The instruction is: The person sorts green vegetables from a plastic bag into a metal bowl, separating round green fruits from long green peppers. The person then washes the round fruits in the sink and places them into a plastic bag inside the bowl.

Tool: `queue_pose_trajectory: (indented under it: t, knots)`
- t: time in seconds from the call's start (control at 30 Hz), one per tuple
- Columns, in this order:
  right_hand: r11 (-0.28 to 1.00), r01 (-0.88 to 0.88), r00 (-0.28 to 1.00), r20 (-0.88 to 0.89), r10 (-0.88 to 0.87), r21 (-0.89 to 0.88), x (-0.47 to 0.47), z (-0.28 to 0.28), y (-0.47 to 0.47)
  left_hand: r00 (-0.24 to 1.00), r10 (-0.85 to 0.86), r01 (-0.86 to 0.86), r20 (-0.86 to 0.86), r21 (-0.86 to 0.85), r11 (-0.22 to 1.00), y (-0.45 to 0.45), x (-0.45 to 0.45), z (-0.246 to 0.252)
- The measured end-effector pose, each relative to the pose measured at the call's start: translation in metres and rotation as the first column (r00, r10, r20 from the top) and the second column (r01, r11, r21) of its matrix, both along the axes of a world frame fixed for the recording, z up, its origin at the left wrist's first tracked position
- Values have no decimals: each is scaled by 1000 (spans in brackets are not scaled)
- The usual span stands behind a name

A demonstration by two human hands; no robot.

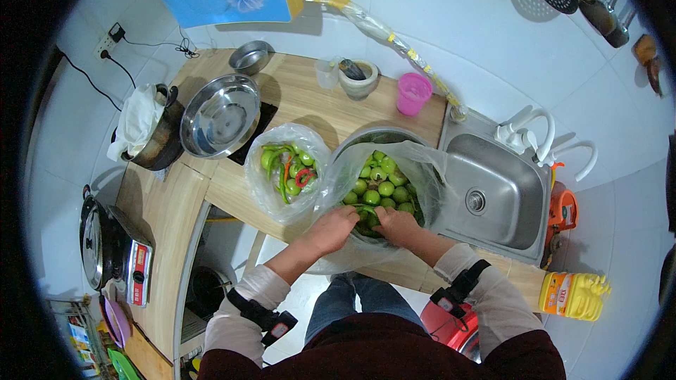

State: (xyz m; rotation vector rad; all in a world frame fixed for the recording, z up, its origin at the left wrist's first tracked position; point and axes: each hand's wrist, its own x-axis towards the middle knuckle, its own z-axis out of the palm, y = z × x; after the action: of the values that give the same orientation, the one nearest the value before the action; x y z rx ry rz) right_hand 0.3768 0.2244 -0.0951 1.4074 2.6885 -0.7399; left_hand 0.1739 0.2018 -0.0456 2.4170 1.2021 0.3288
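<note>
Both hands are over a large clear plastic bag (435,161) of round green tomatoes (386,188). The bag lines a metal basin (364,136), whose rim shows behind it. Between my left hand (332,229) and my right hand (400,227) is a green chili pepper (365,210), with the fingers of each hand closed on an end. My fingertips partly hide it. To the left stands a smaller clear plastic bag (264,198), its mouth spread wide. Inside it lie green tomatoes (293,187), green chili peppers (274,161) and a curled red chili pepper (304,177).
A stainless sink (499,211) with a white faucet (544,126) adjoins the basin on the right. Behind are a pink cup (413,94) and a stone mortar (359,84). Further left stand a steel bowl (220,116), a dark pot (158,142) and a scale (138,274).
</note>
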Motion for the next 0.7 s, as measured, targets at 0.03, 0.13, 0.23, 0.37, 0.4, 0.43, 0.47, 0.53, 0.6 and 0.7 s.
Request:
queue_pose_trajectory:
  t: [0.03, 0.13, 0.23, 0.37, 0.4, 0.43, 0.47, 0.53, 0.6, 0.7]
  knots:
    - [1000, 27, 998, -52, -27, -4, 0, 1, -1, 998, 34, -34, -59, -6, 999, 3, 4, -6]
    - [991, 96, 988, -109, -106, -98, -2, 4, -1, 969, 88, -82, -231, 35, 996, 9, 12, -17]
    - [973, 135, 975, -150, -164, -189, 0, 7, 0, 939, 77, -43, -334, 108, 993, 15, 14, -20]
    - [967, 192, 955, -197, -223, -168, 20, 19, 5, 925, 61, -36, -375, 73, 997, 20, 18, -20]
    - [960, 237, 944, -199, -264, -147, 28, 23, 6, 921, 52, -30, -387, 64, 998, 21, 19, -20]
    - [936, 278, 916, -236, -326, -214, 37, 27, 9, 915, 37, -29, -403, 27, 999, 23, 21, -20]
    - [905, 316, 883, -261, -391, -286, 47, 31, 14, 907, 22, -24, -420, 0, 1000, 26, 23, -20]
    - [778, 377, 804, -239, -544, -503, 62, 38, 22, 888, -8, -21, -460, -58, 998, 30, 27, -19]
    - [716, 314, 749, -300, -590, -624, 71, 43, 26, 864, -25, -32, -504, -105, 994, 34, 31, -20]
    - [593, 245, 695, -287, -659, -767, 80, 50, 27, 887, -57, 33, -459, -60, 998, 34, 31, -22]
